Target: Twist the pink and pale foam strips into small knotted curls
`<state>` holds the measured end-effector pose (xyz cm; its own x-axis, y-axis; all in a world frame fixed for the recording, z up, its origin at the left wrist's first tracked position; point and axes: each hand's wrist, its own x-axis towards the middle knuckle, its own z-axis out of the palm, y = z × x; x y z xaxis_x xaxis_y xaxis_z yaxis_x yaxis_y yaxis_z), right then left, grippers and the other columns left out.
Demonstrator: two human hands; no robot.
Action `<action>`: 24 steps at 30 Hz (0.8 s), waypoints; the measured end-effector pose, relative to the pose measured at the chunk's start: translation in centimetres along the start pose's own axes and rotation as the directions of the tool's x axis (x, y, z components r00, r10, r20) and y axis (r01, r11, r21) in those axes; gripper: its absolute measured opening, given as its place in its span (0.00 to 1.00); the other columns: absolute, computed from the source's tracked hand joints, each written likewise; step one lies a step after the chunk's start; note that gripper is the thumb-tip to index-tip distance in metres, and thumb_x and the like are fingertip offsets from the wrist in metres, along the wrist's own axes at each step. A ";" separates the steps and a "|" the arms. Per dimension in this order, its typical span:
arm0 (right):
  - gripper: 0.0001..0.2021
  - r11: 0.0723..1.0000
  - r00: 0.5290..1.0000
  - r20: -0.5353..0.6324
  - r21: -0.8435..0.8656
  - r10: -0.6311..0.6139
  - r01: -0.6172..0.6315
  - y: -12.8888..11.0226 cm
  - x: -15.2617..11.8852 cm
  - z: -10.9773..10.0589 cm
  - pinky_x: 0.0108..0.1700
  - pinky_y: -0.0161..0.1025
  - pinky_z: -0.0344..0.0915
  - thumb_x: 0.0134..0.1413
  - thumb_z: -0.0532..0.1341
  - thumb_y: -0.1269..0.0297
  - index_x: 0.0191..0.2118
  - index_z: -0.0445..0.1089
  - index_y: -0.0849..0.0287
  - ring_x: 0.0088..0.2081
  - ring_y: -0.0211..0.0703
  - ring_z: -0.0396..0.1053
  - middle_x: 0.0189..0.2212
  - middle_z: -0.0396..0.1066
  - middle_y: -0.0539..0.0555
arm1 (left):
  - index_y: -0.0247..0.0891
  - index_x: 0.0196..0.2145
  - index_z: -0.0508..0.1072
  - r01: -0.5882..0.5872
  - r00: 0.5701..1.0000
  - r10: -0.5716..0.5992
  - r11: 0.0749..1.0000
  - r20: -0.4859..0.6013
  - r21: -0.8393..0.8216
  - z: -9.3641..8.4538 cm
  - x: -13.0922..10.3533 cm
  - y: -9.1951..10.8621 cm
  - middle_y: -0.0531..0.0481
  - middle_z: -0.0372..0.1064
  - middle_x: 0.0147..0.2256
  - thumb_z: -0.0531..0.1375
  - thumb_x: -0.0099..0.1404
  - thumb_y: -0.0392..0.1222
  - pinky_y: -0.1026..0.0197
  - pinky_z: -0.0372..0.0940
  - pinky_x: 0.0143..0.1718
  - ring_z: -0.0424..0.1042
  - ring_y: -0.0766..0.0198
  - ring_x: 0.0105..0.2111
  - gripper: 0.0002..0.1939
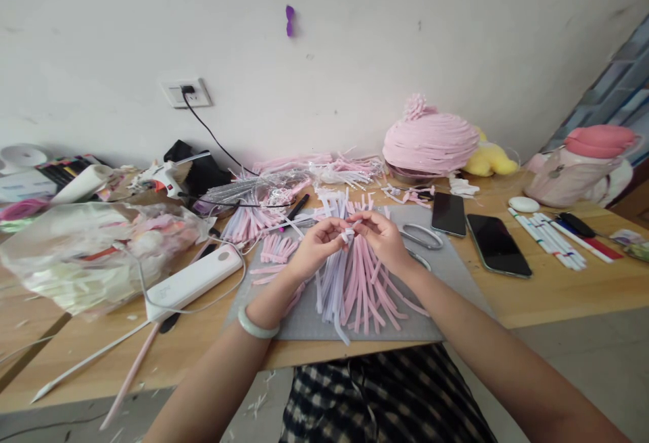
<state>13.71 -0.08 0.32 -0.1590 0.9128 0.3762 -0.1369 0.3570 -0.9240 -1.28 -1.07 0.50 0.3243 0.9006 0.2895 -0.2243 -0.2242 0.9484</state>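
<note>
1 pale bangle (258, 323), black-and-white checked garment (385, 395)

Our bare forearms reach in from the near left and near right, converging until our left hand (322, 243) and right hand (379, 237) nearly meet, thumbs and forefingers pinched together, the other fingers curled, the left wrist wearing a pale bangle (257, 324).

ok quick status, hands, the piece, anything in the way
Left hand and right hand pinching small white piece. Pale lilac strips and pink fuzzy strips fanned beneath on flat grey mat. Silver metal scissors beside right hand.
</note>
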 end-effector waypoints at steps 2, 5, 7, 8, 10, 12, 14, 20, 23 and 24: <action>0.11 1.000 0.999 0.016 0.001 0.028 -0.028 -0.3 0.0 -0.1 0.30 0.36 0.63 0.42 0.62 0.56 0.29 0.67 0.58 0.25 0.37 0.65 0.23 0.67 0.49 | 0.35 0.31 0.69 0.007 1.000 -0.006 0.996 0.012 -0.085 0.1 0.0 0.0 0.53 0.66 0.28 0.62 0.52 0.41 0.65 0.60 0.28 0.64 0.71 0.22 0.09; 0.13 0.997 0.997 -0.018 -0.016 0.070 -0.071 -0.4 0.3 -0.3 0.23 0.34 0.60 0.41 0.62 0.54 0.27 0.67 0.59 0.19 0.34 0.60 0.17 0.63 0.47 | 0.36 0.32 0.69 0.064 0.998 -0.065 0.980 -0.001 -0.189 0.2 0.1 -0.1 0.53 0.66 0.25 0.60 0.52 0.40 0.65 0.60 0.28 0.65 0.70 0.22 0.09; 0.13 0.996 0.993 -0.093 -0.042 0.073 -0.078 -0.2 0.4 -0.5 0.22 0.34 0.59 0.41 0.61 0.53 0.27 0.67 0.59 0.19 0.34 0.60 0.18 0.63 0.47 | 0.35 0.32 0.69 0.083 0.992 -0.101 0.976 -0.079 -0.201 0.1 0.3 -0.3 0.53 0.66 0.24 0.58 0.53 0.39 0.64 0.60 0.29 0.65 0.70 0.22 0.08; 0.13 0.995 0.989 -0.132 -0.068 0.062 -0.071 -0.1 0.4 -0.5 0.23 0.34 0.59 0.42 0.61 0.53 0.27 0.67 0.59 0.20 0.35 0.60 0.19 0.64 0.48 | 0.35 0.32 0.69 0.079 0.984 -0.108 0.978 -0.144 -0.195 0.0 0.4 -0.4 0.54 0.65 0.24 0.57 0.53 0.38 0.64 0.60 0.29 0.66 0.70 0.23 0.07; 0.11 0.986 0.982 -0.187 -0.165 -0.008 -0.024 0.1 0.3 -0.5 0.25 0.35 0.61 0.43 0.60 0.56 0.28 0.67 0.60 0.23 0.37 0.63 0.22 0.67 0.50 | 0.36 0.32 0.68 0.049 0.951 -0.101 0.983 -0.292 -0.178 -0.2 0.7 -0.6 0.53 0.65 0.27 0.55 0.54 0.39 0.65 0.60 0.29 0.66 0.71 0.24 0.07; 0.08 0.948 0.976 -0.179 -0.310 -0.125 0.065 0.3 0.0 -0.4 0.28 0.36 0.61 0.44 0.60 0.59 0.27 0.68 0.60 0.25 0.38 0.64 0.24 0.69 0.52 | 0.37 0.35 0.66 0.016 0.923 -0.077 0.987 -0.376 -0.163 -0.2 0.7 -0.7 0.53 0.65 0.30 0.54 0.55 0.42 0.65 0.60 0.29 0.67 0.71 0.25 0.10; 0.06 0.888 0.970 -0.106 -0.433 -0.218 0.152 0.5 -0.4 -0.2 0.30 0.36 0.61 0.45 0.60 0.62 0.27 0.69 0.59 0.26 0.38 0.65 0.24 0.70 0.52 | 0.38 0.38 0.65 0.010 0.937 -0.049 0.993 -0.345 -0.115 0.0 0.7 -0.7 0.53 0.64 0.31 0.57 0.54 0.44 0.65 0.60 0.29 0.67 0.70 0.26 0.14; 0.05 0.915 0.982 -0.072 -0.381 -0.175 0.135 0.7 -0.9 0.5 0.30 0.35 0.62 0.46 0.59 0.64 0.28 0.68 0.60 0.26 0.38 0.66 0.24 0.70 0.51 | 0.34 0.26 0.68 0.022 0.970 0.000 0.996 -0.243 0.088 0.3 0.5 -0.3 0.56 0.63 0.23 0.61 0.50 0.40 0.67 0.58 0.29 0.62 0.72 0.23 0.07; 0.06 0.979 0.981 -0.176 -0.200 -0.087 0.051 0.5 -0.6 0.6 0.32 0.36 0.63 0.45 0.60 0.62 0.27 0.66 0.60 0.28 0.38 0.68 0.24 0.70 0.51 | 0.35 0.26 0.68 -0.014 0.963 0.010 1.000 -0.269 -0.011 -0.2 0.6 -0.5 0.56 0.63 0.21 0.61 0.51 0.39 0.67 0.58 0.30 0.62 0.72 0.23 0.05; 0.06 0.991 0.979 -0.197 -0.133 -0.059 0.033 0.4 -0.5 0.7 0.33 0.36 0.63 0.44 0.60 0.62 0.26 0.66 0.60 0.28 0.39 0.68 0.24 0.70 0.51 | 0.35 0.26 0.68 -0.019 0.962 0.006 0.999 -0.272 -0.046 -0.4 0.6 -0.6 0.56 0.63 0.22 0.61 0.51 0.38 0.67 0.58 0.31 0.63 0.72 0.24 0.05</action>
<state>13.08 -0.49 -0.23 0.0453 0.9114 0.4090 -0.0103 0.4099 -0.9121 -1.27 -0.22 0.08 0.0610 0.9665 0.2494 -0.2727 -0.2242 0.9356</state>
